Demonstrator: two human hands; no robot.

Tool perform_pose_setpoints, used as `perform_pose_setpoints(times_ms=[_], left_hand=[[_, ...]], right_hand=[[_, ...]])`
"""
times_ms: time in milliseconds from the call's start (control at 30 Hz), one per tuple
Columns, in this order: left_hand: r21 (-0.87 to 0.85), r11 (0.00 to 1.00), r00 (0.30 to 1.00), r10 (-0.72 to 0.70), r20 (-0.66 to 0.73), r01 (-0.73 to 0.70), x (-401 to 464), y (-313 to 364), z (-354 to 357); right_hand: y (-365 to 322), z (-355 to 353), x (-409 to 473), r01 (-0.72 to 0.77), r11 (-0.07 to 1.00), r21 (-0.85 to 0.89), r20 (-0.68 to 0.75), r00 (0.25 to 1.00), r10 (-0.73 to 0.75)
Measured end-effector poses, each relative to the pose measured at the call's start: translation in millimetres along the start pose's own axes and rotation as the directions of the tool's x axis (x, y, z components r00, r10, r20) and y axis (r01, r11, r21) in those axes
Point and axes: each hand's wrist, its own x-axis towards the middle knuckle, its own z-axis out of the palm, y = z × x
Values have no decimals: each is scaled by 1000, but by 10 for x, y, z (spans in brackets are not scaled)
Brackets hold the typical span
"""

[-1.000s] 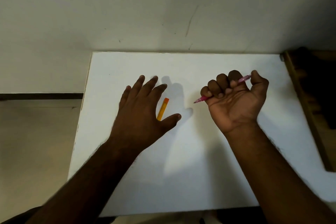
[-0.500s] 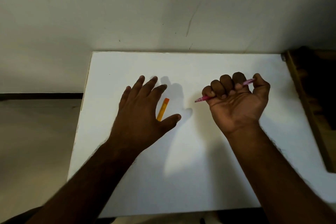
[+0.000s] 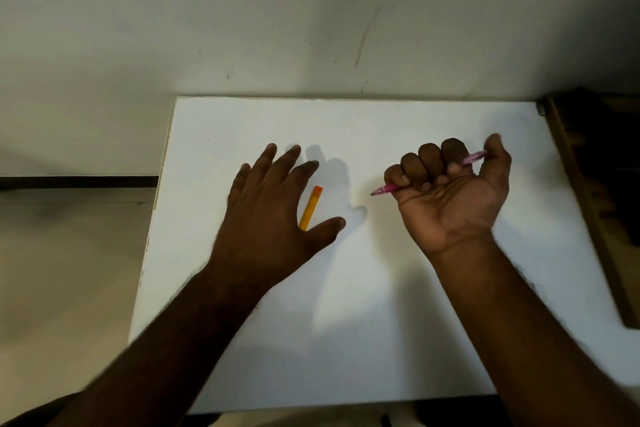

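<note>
Inside right hand (image 3: 450, 199), slim pink pen (image 3: 388, 188).

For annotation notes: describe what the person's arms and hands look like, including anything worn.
Both the left hand and the right hand are bare: no gloves, rings or watch show. The left forearm and right forearm are bare, with no sleeve, bracelet or marking in view.

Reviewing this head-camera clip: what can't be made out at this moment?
Head view only.
1. pink pen: middle hidden inside the right hand's curled fingers; only tip and rear end show.
2. orange stick: near end hidden behind the left hand; contact cannot be told.
3. dark wooden object: in shadow, cut off by the right edge; unidentifiable.
</note>
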Motion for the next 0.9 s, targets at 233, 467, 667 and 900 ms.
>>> perform_pose_setpoints(times_ms=[233, 467, 667, 900], left_hand=[[-4, 1000, 1000, 5, 7, -5, -4, 15, -6], [6, 1000, 1000, 4, 20, -4, 5, 14, -3], [-2, 1000, 1000, 4, 11, -4, -2, 3, 6], [-3, 1000, 1000, 4, 7, -4, -4, 10, 5]], right_hand=[[-9, -6, 8, 1, 1000, 5, 7, 1000, -1], [-10, -2, 1, -2, 1000, 14, -9, 1000, 2], [-15, -3, 6, 7, 1000, -5, -9, 1000, -7], [-16, -17, 6, 4, 1000, -24, -3, 1000, -4]])
